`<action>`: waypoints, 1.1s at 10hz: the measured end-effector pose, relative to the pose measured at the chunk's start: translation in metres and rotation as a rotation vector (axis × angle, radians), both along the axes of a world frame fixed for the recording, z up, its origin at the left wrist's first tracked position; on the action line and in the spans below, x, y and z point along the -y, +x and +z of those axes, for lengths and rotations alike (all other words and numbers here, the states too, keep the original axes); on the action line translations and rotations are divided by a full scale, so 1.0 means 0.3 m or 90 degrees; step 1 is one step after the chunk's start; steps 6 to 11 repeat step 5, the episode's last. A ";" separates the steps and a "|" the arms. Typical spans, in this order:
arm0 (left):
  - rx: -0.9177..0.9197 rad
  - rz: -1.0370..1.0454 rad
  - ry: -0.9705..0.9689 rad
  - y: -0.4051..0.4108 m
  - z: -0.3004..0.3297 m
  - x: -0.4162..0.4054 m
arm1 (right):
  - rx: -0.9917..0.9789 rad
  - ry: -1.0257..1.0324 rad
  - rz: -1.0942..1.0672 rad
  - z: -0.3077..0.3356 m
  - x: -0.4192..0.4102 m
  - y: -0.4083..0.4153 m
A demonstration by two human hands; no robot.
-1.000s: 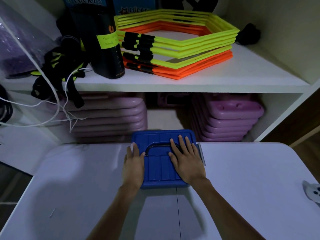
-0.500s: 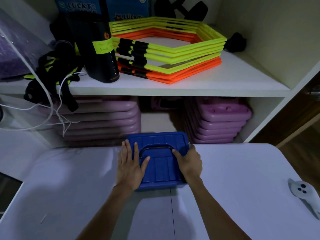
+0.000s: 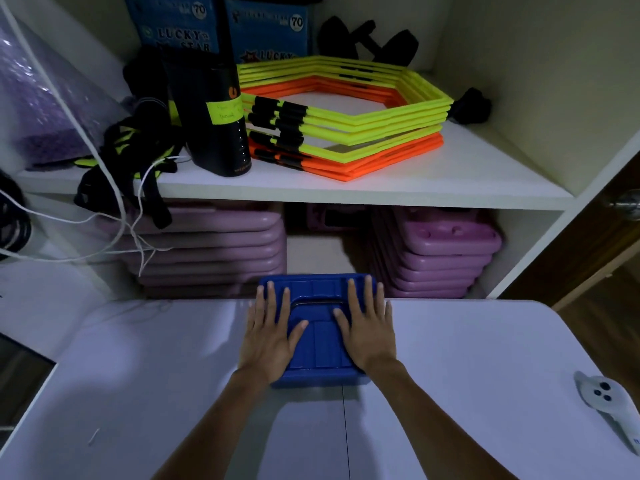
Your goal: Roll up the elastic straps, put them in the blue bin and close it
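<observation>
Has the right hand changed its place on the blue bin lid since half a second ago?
Yes. The right hand then gripped the lid's right edge; now it lies flat on top of the lid, right of the recessed handle, fingers pointing toward the shelf.

Blue bin point(image 3: 320, 344), lid shut, on table

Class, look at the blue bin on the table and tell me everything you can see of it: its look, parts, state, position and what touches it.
The blue bin looks like glossy moulded plastic, rectangular with rounded corners. Its ribbed lid is on, with a dark carry handle lying flat in a recess. It sits at the far edge of the white table, in front of the lower shelf. The left hand and right hand lie flat on the lid, fingers spread. No straps are visible.
</observation>
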State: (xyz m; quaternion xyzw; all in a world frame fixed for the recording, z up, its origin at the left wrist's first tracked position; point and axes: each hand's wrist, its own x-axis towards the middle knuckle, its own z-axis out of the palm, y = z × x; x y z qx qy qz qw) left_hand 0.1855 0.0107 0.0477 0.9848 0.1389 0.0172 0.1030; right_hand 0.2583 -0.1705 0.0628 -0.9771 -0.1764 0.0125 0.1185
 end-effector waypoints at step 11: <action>0.334 -0.022 -0.192 -0.320 -0.034 0.054 | -0.197 0.641 0.050 0.419 0.124 -0.168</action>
